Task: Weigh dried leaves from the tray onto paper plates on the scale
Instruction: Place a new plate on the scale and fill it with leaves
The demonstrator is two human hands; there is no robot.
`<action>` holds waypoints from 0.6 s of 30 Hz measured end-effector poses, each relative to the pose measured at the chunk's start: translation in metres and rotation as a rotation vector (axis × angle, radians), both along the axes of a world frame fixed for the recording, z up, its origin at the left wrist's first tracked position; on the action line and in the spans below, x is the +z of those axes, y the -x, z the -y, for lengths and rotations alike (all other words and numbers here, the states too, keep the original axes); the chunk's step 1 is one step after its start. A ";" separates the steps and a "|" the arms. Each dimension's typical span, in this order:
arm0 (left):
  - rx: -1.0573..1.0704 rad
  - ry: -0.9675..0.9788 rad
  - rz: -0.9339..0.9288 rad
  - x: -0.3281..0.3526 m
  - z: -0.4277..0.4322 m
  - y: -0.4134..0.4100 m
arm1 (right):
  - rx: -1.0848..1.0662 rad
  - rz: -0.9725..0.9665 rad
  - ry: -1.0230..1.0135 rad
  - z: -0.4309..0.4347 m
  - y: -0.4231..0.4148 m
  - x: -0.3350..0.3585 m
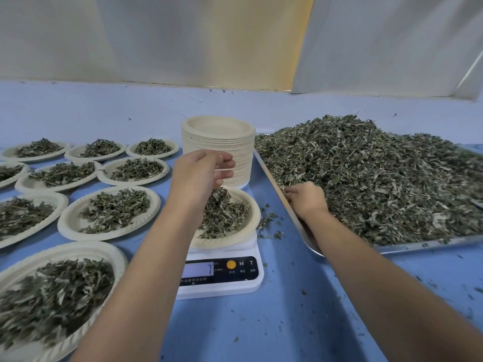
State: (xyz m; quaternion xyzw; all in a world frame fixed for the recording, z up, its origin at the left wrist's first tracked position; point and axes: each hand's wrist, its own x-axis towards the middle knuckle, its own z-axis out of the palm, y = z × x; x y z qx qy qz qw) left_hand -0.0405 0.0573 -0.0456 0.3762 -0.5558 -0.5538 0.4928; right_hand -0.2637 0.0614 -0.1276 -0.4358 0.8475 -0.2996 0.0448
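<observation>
Blue table [287,322], pale wall [156,35], left hand [198,171] slack-fingered over plate [251,207] on scale [222,288], right hand [305,197] dug into leaves [366,178] on tray [418,246], grip unclear.

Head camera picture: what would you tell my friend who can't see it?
A person's left hand hovers over a paper plate of dried leaves on a white scale, while the right hand digs into a big leaf pile on a metal tray. Filled plates sit left, a plate stack behind.

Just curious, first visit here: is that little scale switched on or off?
On. The scale has a lit display showing 7, with a paper plate of dried leaves on it.
</observation>
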 end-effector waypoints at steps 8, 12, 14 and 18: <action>0.013 -0.005 -0.036 0.005 0.002 -0.005 | 0.150 0.326 0.537 -0.002 -0.032 0.033; 0.065 -0.010 -0.066 0.004 0.009 -0.015 | 0.459 0.454 0.504 0.004 -0.085 0.050; 0.085 -0.007 -0.069 0.001 0.012 -0.023 | 0.574 0.372 0.409 0.009 -0.108 0.052; 0.137 0.003 -0.082 -0.004 0.021 -0.040 | 0.672 0.407 0.317 0.014 -0.131 0.052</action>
